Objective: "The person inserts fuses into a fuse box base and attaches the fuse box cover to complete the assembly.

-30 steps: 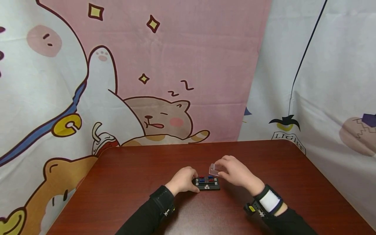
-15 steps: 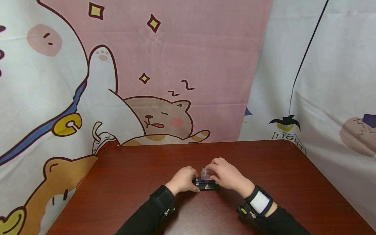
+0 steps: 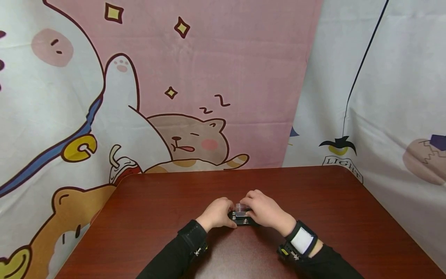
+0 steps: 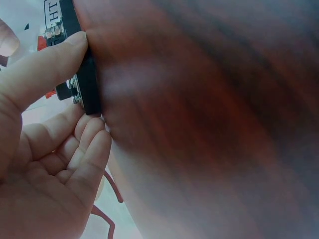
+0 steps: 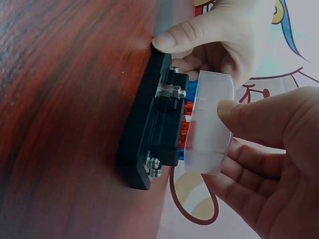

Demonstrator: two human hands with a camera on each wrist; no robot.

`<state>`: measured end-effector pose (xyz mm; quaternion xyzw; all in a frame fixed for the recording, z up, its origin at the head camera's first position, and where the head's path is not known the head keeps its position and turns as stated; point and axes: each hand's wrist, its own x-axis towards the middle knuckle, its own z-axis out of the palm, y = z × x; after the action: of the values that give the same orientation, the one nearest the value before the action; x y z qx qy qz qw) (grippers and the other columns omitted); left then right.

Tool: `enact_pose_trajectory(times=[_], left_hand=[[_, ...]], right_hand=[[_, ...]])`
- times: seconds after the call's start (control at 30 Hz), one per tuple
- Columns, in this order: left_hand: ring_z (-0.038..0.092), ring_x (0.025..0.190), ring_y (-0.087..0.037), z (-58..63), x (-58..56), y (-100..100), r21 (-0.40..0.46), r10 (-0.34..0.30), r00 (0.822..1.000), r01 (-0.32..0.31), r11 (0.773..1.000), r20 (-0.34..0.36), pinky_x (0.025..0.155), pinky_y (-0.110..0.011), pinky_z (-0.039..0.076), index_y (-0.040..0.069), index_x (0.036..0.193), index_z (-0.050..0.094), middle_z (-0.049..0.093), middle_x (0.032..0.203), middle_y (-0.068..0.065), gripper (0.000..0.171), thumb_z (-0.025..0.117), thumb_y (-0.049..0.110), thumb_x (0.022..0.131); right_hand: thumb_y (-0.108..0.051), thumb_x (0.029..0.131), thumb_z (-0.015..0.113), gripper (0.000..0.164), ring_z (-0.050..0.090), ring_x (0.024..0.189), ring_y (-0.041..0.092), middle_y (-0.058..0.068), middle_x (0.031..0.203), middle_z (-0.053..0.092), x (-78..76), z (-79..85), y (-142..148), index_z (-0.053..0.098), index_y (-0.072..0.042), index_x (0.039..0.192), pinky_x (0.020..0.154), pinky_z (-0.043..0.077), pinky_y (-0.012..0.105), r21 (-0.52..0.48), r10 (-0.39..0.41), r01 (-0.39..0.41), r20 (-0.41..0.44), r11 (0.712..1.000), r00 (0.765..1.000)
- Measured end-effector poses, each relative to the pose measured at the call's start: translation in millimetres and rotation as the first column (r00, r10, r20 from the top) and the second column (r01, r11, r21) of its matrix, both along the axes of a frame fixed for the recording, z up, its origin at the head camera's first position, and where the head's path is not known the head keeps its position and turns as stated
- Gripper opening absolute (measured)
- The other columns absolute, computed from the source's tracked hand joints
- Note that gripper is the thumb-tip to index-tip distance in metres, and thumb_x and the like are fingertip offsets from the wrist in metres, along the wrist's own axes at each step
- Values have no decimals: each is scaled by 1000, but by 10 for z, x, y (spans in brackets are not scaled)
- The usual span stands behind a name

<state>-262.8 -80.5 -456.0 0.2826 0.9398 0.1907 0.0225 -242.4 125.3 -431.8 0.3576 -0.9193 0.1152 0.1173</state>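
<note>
A black fuse block [image 3: 240,222] lies on the brown table between the hands. My left hand [image 3: 216,214] grips its left end, thumb on the near edge and fingers on the far side. In the right wrist view, red and blue blade fuses [image 5: 185,132] stand in the block, with metal terminal screws [image 5: 153,163] along its side. My right hand [image 3: 265,208] pinches a clear plastic cover [image 5: 208,129] between thumb and fingers. The cover sits over the fuse tops, and the fuses' lower parts show between its edge and the black base.
The brown table [image 3: 167,201] reaches back to a cartoon-printed cloth [image 3: 265,77]. Both wrists wear black straps; the right strap has a white patch [image 3: 302,241].
My right hand has moved left and brought the clear cover from beside the fuse block to over its fuses. My left hand keeps its grip in the same place.
</note>
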Motion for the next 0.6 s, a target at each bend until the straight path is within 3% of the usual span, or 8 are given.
enact_pose_trajectory(times=[0.6], left_hand=[[50,72,-8,-15,-28,-1,-13,-4,1000,4,1000,-5,68,-26,45,12,89,70,56,80,6,40,93,33,64]], right_hand=[[-14,82,81,28,53,90,17,0,95,59,-57,-102,-29,73,-15,108,73,51,33,21,-16,16,26,1000,1000]])
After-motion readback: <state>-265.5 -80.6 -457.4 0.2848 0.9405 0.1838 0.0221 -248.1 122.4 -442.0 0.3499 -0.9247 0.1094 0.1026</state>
